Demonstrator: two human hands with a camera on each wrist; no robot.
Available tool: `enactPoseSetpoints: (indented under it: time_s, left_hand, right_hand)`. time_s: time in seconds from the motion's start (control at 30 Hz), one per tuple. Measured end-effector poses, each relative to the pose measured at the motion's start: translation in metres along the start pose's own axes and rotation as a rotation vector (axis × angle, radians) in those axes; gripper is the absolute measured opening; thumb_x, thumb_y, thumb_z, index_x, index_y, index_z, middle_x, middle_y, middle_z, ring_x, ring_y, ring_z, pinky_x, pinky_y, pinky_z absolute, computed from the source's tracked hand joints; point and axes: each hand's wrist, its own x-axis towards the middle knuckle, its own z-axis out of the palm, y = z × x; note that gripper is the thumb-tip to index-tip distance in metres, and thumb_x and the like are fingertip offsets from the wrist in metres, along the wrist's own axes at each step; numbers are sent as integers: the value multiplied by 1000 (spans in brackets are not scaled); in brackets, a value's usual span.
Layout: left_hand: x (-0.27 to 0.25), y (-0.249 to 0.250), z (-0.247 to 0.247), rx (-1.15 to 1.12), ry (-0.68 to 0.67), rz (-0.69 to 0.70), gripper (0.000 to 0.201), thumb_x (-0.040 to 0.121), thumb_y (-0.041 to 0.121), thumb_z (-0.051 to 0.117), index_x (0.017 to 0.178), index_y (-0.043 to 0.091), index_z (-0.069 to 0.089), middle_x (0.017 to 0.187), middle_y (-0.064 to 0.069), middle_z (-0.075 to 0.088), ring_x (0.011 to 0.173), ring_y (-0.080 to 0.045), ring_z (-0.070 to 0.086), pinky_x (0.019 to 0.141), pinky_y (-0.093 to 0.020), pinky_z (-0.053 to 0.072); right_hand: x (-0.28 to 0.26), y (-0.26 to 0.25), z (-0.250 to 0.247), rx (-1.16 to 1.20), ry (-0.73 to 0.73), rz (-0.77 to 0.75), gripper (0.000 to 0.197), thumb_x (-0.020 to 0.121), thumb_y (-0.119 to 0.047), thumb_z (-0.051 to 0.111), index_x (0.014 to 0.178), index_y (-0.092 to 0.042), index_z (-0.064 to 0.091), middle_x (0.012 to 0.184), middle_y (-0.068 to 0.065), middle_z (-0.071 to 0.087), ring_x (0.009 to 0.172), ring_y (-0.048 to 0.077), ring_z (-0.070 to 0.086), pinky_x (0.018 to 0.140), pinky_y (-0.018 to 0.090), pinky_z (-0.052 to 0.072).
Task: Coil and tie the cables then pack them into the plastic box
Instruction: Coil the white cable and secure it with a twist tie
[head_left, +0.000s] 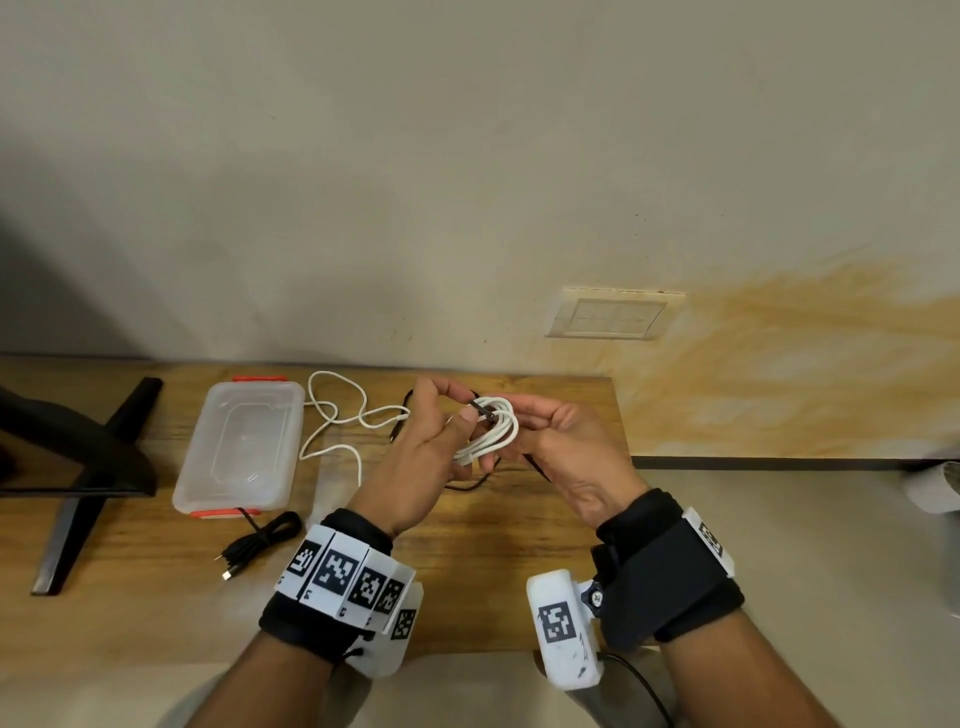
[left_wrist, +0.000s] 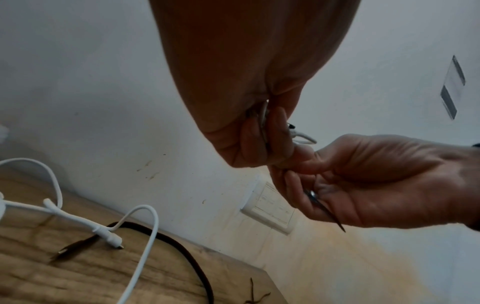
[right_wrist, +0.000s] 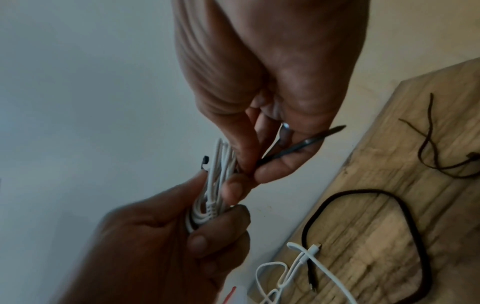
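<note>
Hands meet above the table (head_left: 467, 587), to the right of the box (head_left: 244, 447): the left hand (head_left: 415, 467) is curled round the white coil (head_left: 493, 431) to keep its loops bunched, while the right hand (head_left: 566, 457) pinches a thin black tie (right_wrist: 298, 144) against the bundle, apparently ready to wrap it (a judgement, since the tie's far end is partly hidden). Neither grip is slack; each is closed on its own thing. A loose white cable (head_left: 337, 421) and a black cable (head_left: 265, 538) lie beside the box, uncoiled or unpacked.
</note>
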Motion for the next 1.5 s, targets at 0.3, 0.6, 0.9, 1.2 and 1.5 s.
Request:
enactPoseSetpoints:
  time_s: [0.3,0.6,0.9,1.2,1.5]
  left_hand:
    - [4,-4,-6,358,162,76,8,106,31,35,108,24,33,84,1,65,79,-13,65,79,-44,55]
    - [6,-3,-8,429,235,99,9,106,30,37,107,21,33,86,0,66,82,-15,66,79,-48,56]
    - [1,5,-5,464,88,122,17,103,38,36,109,22,33,81,4,62,77,-19,66,77,-51,55]
    - [6,-6,-8,533,112,139,8,106,27,36,107,23,30,91,2,57,83,-16,65,78,-48,57]
    - [7,1,-6,652,208,123,7,107,20,36,104,14,32,80,10,52,69,-1,53,57,-13,40]
  right_hand:
    - [-9,2,12,-301,61,18,12,91,-15,73,98,-5,70,80,13,77,60,14,68,60,28,59]
    - [-16,2,24,-246,57,-45,11,95,-10,67,104,-8,62,78,12,76,61,15,69,59,27,58]
    - [-12,-2,18,-266,142,-103,14,94,-20,70,94,-6,67,70,9,74,54,12,64,54,27,54]
    - [-13,-2,21,-234,119,-91,10,94,-16,69,94,-7,65,70,10,74,55,15,66,54,27,56]
    - [-20,-2,23,-298,-29,-140,4,96,-9,65,99,-8,67,73,10,74,62,15,70,62,27,59]
